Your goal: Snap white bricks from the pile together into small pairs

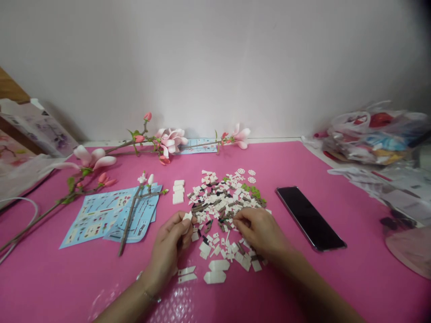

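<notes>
A small white piece (187, 216) is pinched between the thumb and forefinger of my left hand (173, 233), just left of a spread pile of small parts (218, 202). The pile mixes white, brown, black and green pieces. My right hand (257, 226) is over the pile's right side with its fingers drawn together; whatever is at its fingertips is too small to make out. Larger white plates (215, 277) lie in front of the pile, and a short column of white pieces (178, 192) stands to its left.
Blue printed sheets (90, 215) with a brown branch (129, 220) on them lie at left. Pink flower branches (170, 141) stretch along the back and left. A black phone (310, 218) rests at right, with plastic bags (377, 134) beyond it.
</notes>
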`<state>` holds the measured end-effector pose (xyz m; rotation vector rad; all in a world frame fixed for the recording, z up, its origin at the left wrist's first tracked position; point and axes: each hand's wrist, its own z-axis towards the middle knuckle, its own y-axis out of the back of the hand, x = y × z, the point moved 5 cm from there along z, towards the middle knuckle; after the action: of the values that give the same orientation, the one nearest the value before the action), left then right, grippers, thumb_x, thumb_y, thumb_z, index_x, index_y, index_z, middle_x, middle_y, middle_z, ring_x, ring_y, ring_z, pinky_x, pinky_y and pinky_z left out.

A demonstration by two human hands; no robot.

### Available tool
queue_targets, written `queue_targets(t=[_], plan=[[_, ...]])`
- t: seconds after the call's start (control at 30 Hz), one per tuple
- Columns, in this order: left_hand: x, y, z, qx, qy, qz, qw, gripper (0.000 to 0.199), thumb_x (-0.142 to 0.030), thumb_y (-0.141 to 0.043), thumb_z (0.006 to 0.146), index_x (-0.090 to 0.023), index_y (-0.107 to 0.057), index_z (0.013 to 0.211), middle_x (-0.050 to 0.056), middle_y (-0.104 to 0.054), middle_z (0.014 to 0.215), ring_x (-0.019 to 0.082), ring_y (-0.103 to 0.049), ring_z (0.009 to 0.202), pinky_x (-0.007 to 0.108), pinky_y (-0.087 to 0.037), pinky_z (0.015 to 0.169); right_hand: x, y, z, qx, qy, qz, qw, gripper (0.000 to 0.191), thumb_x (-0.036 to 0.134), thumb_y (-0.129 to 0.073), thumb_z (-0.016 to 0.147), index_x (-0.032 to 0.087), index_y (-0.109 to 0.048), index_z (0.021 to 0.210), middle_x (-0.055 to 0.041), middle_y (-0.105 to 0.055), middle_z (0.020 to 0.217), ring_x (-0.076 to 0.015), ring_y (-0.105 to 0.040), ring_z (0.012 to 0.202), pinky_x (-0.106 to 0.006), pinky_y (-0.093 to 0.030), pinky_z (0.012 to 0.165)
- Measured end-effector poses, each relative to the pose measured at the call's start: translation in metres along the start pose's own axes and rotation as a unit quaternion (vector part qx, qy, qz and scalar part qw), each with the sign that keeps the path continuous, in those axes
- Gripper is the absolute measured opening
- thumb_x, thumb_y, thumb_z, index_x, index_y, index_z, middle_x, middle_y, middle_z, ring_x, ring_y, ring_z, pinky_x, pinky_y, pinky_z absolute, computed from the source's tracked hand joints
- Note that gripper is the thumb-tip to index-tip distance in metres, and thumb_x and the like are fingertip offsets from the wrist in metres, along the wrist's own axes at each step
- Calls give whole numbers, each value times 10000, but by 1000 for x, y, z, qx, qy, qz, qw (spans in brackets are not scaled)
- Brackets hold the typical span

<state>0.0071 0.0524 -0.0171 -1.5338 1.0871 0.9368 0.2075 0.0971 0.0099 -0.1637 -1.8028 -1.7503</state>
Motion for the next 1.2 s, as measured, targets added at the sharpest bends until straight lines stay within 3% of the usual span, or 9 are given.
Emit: queue_targets(t=[0.23, 0.37, 0.5, 0.63, 0.77, 0.87, 0.97, 1.1, 1.2], plan=[[-2, 1, 0, -8, -10, -12, 1000, 299, -308, -487, 887, -190, -428, 618, -78, -346, 477, 79, -232, 424, 238, -160, 419, -2, -1, 1, 34, -7, -41, 999, 119, 173, -606, 703, 188, -627, 588, 3, -628, 627, -133, -539, 597, -240, -344, 569], [-2, 1, 1, -14, -14, -23, 1000, 287, -292, -499, 880, -185, -434, 621, -77, -350, 480, 77, -241, 434, 236, -158, 426, 4, -2, 1, 27, 23, -24, 999, 170, 199, -596, 751, 183, -611, 582, -4, -615, 621, -138, -538, 598, -255, -368, 593], [-2, 0, 1, -13, -9, -19, 1000, 282, -303, -498, 882, -192, -429, 632, -80, -352, 474, 78, -228, 417, 246, -135, 419, 7, -5, -1, 15, -35, 109, 993, 193, 270, -579, 794, 183, -568, 621, 18, -563, 563, -119, -510, 513, -227, -363, 491], [-3, -1, -1, -6, -3, -24, 1000, 301, -293, -492, 884, -191, -425, 609, -79, -354, 464, 78, -248, 414, 242, -167, 424, 9, -15, -4, 44, -75, 314, 945, 132, 306, -587, 790, 182, -597, 744, 41, -540, 578, -86, -469, 445, -197, -358, 412], [-2, -1, -1, -7, -1, -18, 1000, 304, -278, -501, 875, -188, -432, 593, -76, -372, 457, 77, -260, 408, 242, -174, 424, 5, -22, -4, 67, -95, 393, 912, 198, 341, -602, 775, 167, -655, 854, 14, -591, 657, -87, -499, 481, -194, -394, 411], [-1, -1, 0, -9, -4, -17, 1000, 290, -272, -516, 864, -186, -437, 598, -76, -377, 461, 76, -262, 409, 243, -158, 421, 1, -22, -4, 60, -113, 382, 915, 222, 349, -611, 766, 165, -673, 875, -1, -623, 689, -92, -516, 483, -194, -400, 401], [-2, -1, 1, -17, 2, -17, 1000, 288, -282, -518, 863, -188, -435, 603, -80, -369, 458, 74, -253, 402, 238, -154, 415, 2, -19, -3, 25, -95, 331, 938, 199, 322, -604, 781, 181, -683, 898, -11, -656, 734, -117, -565, 534, -217, -438, 451], [-5, -2, 0, -24, 1, -3, 1000, 290, -280, -516, 864, -188, -437, 601, -78, -373, 462, 77, -269, 416, 226, -190, 427, 10, -17, -2, -13, 18, 214, 977, 141, 232, -568, 829, 198, -693, 886, -35, -679, 797, -170, -614, 737, -290, -481, 672], [-7, -1, -1, -34, -5, 1, 999, 270, -281, -524, 861, -184, -455, 618, -79, -378, 473, 78, -288, 430, 217, -210, 440, 22, -18, -3, -43, 123, 119, 984, 183, 200, -523, 864, 199, -686, 946, -72, -649, 876, -202, -577, 842, -349, -464, 754]])
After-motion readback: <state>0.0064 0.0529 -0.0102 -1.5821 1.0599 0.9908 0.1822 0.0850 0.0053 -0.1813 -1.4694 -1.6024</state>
